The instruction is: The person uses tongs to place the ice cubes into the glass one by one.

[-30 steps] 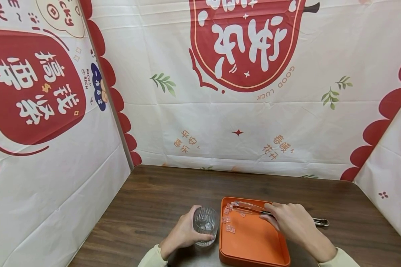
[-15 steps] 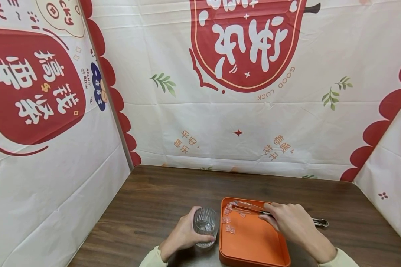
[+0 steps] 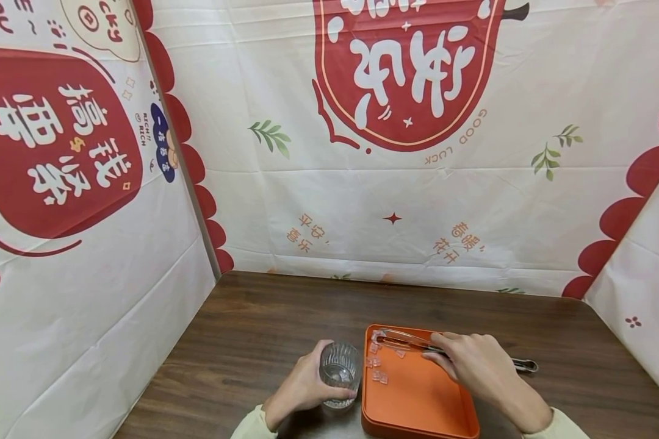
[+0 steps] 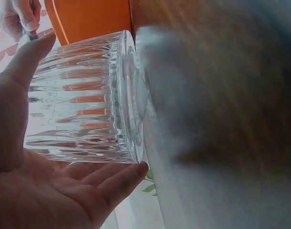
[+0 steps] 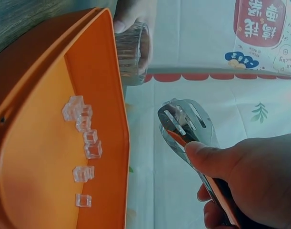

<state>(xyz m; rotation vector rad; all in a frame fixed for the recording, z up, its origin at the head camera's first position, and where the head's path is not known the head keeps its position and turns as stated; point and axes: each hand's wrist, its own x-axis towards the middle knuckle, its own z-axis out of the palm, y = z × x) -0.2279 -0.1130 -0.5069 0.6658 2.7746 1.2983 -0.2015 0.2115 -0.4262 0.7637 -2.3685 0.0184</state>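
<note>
We've got a brown wood-grain table carrying an open orange rectangular tray, its raised walls presumably there to corral loose pieces. Our right hand is clamped on silver slotted metal tongs above the tray, gripped mid-length, likely for tip control; can't tell if the tips hold anything. Our left hand has thumb and fingers wrapped round a clear ribbed glass tumbler just left of the tray, probably to steady it within easy reach; base contact unclear. Small clear cubes lie mostly along the tray's left side.
</note>
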